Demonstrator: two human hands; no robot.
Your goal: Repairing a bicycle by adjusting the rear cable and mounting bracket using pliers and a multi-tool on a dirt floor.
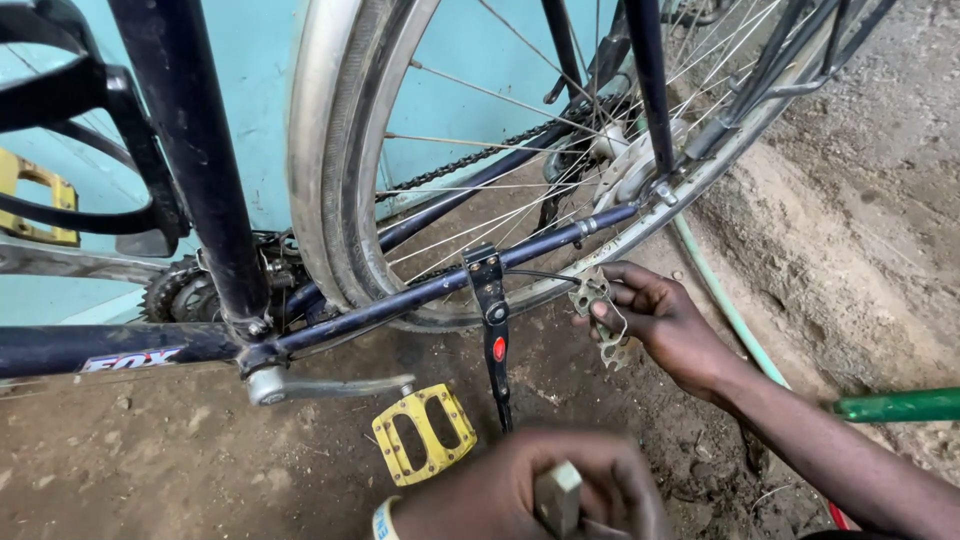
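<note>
A dark blue bicycle frame point(190, 150) stands close in front of me, its rear wheel point(320, 150) with a silver rim upright. My right hand point(665, 325) reaches in from the right and pinches a small perforated metal bicycle part point(597, 300) just below the chainstay point(420, 290); a thin cable point(540, 272) runs from it toward the kickstand point(495, 340). My left hand point(540, 490), with a wristband, is at the bottom edge, closed around a grey metal tool point(557, 495) whose end sticks up. A yellow pedal point(425, 432) on its crank lies just left of that hand.
The ground is bare brown dirt, rising in a bank point(850, 230) at the right. A pale green hose point(730, 310) runs behind my right wrist and a green pipe point(900, 405) pokes in from the right. A turquoise wall point(470, 70) is behind the wheel. A second yellow pedal point(35, 195) is far left.
</note>
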